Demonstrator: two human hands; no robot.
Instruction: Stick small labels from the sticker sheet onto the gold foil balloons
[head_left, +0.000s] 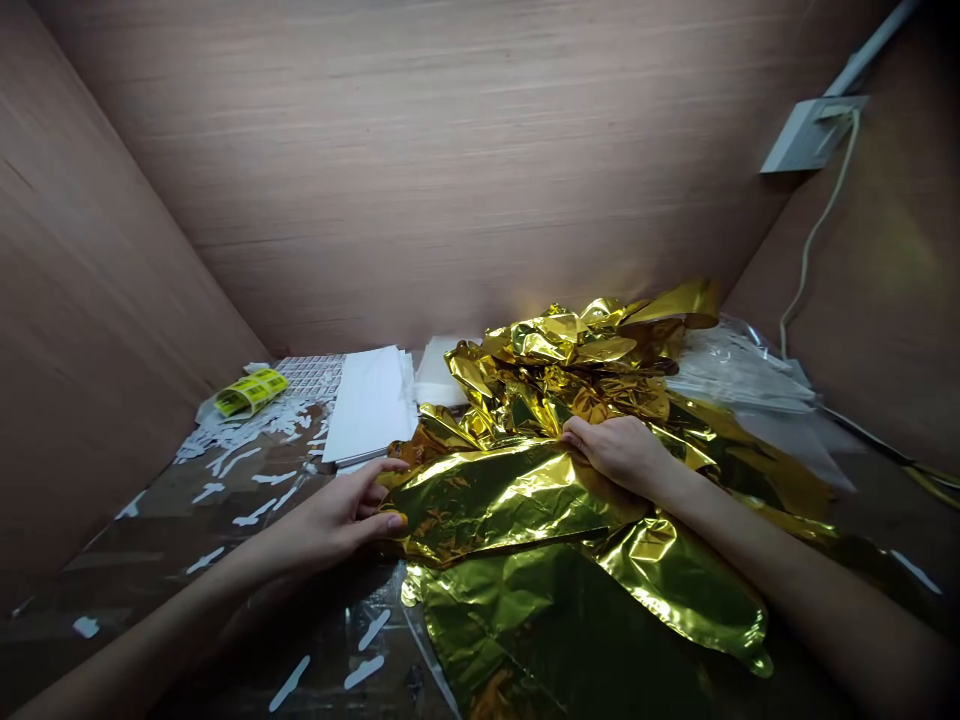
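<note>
Well, a large heap of crumpled gold foil [547,480] fills the middle and right of the desk [112,590], its mirror-bright surface creased into sharp folds that flash yellow-white and olive green. It is bunched highest toward the far side, while a flatter, smoother stretch spreads to the near edge of the view and ends in a small, pinched tab [761,664]. The left hand [334,520] sits at the foil's left edge, its fingers [375,482] parted fairly wide, with the thumb and fingertips against the edge; whether they actually grip it, I can't tell. The right hand [622,452] lies on top in the middle of the heap, its fingers [589,440] curled narrowly around a fold. Left of the foil lie a stack of white paper [367,405], a white pad [439,375], a sheet of small labels [311,375] and a yellow printed packet [251,392]. White peeled strips [289,685] are scattered across the desk, and a clear plastic bag [739,375] lies to the far right.
</note>
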